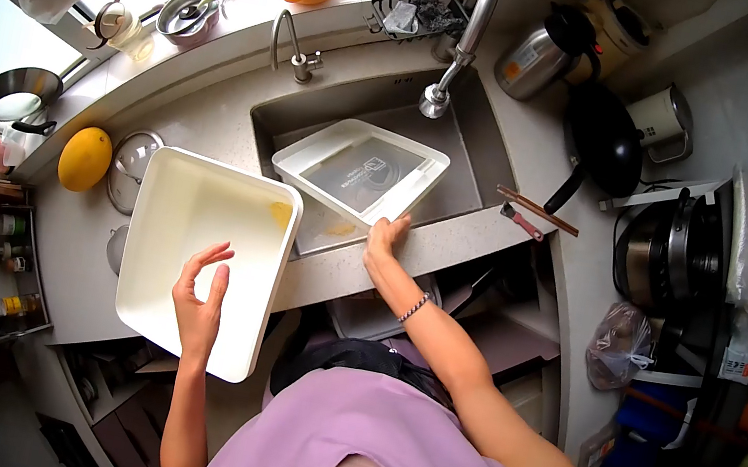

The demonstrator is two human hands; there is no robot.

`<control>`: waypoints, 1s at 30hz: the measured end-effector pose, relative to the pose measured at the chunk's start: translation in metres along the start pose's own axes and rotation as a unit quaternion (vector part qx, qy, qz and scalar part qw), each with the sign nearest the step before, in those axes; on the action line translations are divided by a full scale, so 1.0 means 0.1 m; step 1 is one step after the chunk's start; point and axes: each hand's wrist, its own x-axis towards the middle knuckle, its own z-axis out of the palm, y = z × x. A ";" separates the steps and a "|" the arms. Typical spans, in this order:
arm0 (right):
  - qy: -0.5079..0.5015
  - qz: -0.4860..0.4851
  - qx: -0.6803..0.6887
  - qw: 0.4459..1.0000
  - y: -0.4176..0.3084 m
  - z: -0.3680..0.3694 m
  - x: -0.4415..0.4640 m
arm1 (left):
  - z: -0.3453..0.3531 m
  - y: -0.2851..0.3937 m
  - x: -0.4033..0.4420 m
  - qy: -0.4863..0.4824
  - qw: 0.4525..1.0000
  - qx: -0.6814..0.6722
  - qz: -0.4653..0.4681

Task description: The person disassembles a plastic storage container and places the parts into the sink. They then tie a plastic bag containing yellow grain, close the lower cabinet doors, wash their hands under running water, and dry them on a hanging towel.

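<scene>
My left hand (200,303) hovers over a deep cream-white plastic bin (245,196), its thumb and curved fingers apart and nothing between them. The bin sits at the counter's front edge, left of the sink, with a yellow patch (279,213) inside near its right wall. My right hand (385,239) is closed on the near corner of a white lid (332,158) with a see-through panel. That lid is tilted over the sink basin (485,168). Some of the fingers on the lid are hidden from view.
A tall faucet (475,31) and a small tap (299,60) stand behind the sink. Chopsticks (538,210) and a red-handled peeler (522,222) lie right of it. A yellow melon (85,159) and a glass pot lid (133,171) are at left, a black pan (601,139) at right.
</scene>
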 end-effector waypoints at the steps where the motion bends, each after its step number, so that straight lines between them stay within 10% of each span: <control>1: 0.056 -0.068 -0.044 0.995 0.31 0.13 0.05 | -0.04 -0.10 -0.01 0.020 0.999 0.032 0.027; 4: -0.084 0.004 -0.095 0.992 0.35 0.22 -0.28 | -0.21 -0.27 -0.05 0.077 0.992 0.063 0.075; 9: -0.434 -0.010 -0.175 0.884 0.15 -0.29 -0.71 | -0.55 -0.47 -0.17 0.126 0.983 -0.010 -0.133; 12: -0.383 -0.030 -0.169 0.908 -0.24 -0.70 -0.51 | -0.66 -0.45 -0.21 0.061 0.975 0.190 0.095; 15: -0.267 -0.338 -0.263 0.863 -0.50 -1.10 -0.03 | -0.54 -0.22 -0.19 -0.018 0.970 0.226 0.089; 18: -0.201 -0.387 -0.291 0.852 -0.90 -1.39 -0.02 | -0.72 -0.37 -0.27 0.065 0.968 0.221 0.101; 23: -0.351 -0.312 -0.518 0.715 -0.52 -2.00 -0.03 | -1.13 -1.18 -0.86 0.315 0.936 0.120 -0.103; 26: -0.395 -0.348 -0.557 0.642 0.44 -2.05 0.17 | -1.13 -1.53 -1.19 0.313 0.859 -0.264 -0.307; 28: -0.433 -0.276 -0.687 0.514 1.17 -1.88 0.42 | -0.96 -1.52 -1.23 0.150 0.867 -0.283 -0.380; 30: -0.395 -0.303 -0.701 0.511 1.60 -1.64 0.49 | -0.76 -1.50 -1.25 0.130 0.858 -0.276 -0.413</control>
